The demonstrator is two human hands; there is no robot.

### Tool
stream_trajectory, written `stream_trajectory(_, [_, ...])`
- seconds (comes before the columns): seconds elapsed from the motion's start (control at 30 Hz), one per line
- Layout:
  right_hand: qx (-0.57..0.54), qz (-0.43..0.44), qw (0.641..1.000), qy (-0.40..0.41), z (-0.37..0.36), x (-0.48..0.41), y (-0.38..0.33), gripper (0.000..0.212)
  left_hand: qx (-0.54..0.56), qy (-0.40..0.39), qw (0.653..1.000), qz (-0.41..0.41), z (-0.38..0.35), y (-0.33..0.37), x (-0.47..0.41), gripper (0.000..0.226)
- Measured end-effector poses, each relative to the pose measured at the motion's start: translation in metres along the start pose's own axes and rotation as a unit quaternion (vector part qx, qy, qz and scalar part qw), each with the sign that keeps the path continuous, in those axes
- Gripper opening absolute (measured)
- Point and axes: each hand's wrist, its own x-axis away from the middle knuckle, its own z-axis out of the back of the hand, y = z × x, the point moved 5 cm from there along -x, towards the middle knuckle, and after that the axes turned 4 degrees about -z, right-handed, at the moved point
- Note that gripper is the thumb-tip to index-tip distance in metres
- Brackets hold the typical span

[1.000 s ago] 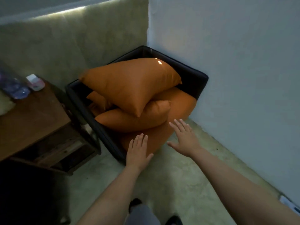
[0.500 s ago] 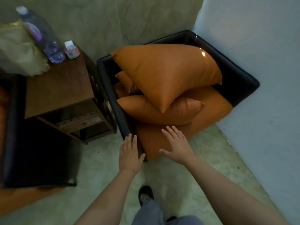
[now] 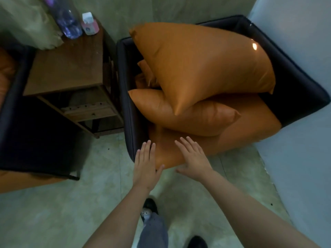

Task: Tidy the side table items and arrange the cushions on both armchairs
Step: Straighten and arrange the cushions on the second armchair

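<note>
Whereas a second ago only a corner of the side table showed, the second armchair (image 3: 16, 133) now fills the left edge. The tabletop (image 3: 68, 68) beside it carries a crumpled cloth (image 3: 26, 25), a plastic bottle (image 3: 66, 18) and a small pink container (image 3: 89, 25) along its far side, all untouched. Right of it, the dark armchair (image 3: 295, 83) holds the top cushion (image 3: 206, 65), askew across the lower cushion (image 3: 193, 117) on the seat pad (image 3: 250, 135). The left hand (image 3: 146, 163) and right hand (image 3: 194, 160) have advanced to the seat's front edge, fingers straight and slightly apart, gripping nothing; contact is uncertain. Cushion sorting looks about to begin here.
</note>
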Motion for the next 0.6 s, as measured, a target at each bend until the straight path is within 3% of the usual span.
stream_trajectory(0.33, [0.02, 0.013, 0.993, 0.12, -0.112, -0.048, 0.073, 0.07, -0.009, 0.049, 0.999, 0.016, -0.128, 0.013, -0.036, 0.072])
stream_trajectory(0.6, [0.047, 0.051, 0.972, 0.224, -0.2, -0.135, 0.12, 0.054, 0.004, 0.1, 0.994, -0.033, -0.232, 0.013, -0.092, 0.058])
